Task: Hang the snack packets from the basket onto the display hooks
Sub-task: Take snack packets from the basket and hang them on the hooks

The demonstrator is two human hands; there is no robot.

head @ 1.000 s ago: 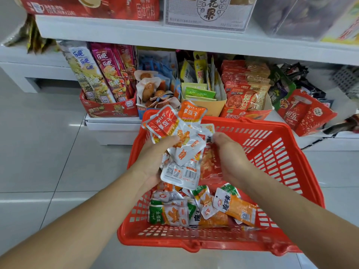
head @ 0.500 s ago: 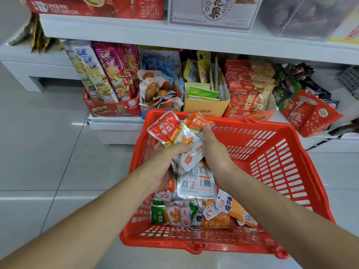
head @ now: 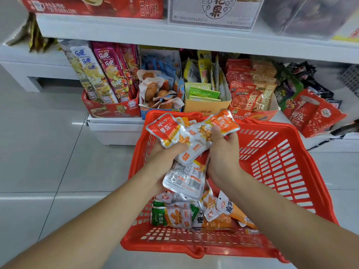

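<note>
Red-and-orange packets [head: 191, 133] bunch above the basket [head: 194, 247], pinched by your left grip [head: 165, 155] and right grip [head: 223, 158].

The big red box [head: 93, 5] on the top shelf [head: 116, 30] says 固体饮料. The white box [head: 211, 16] beside it says 花果. The tall chip packets [head: 108, 70] say 乐吧. The red bag [head: 312, 115] on the right says 可乐. The green packet [head: 171, 216] in the basket [head: 281, 171] says 豆干.
</note>
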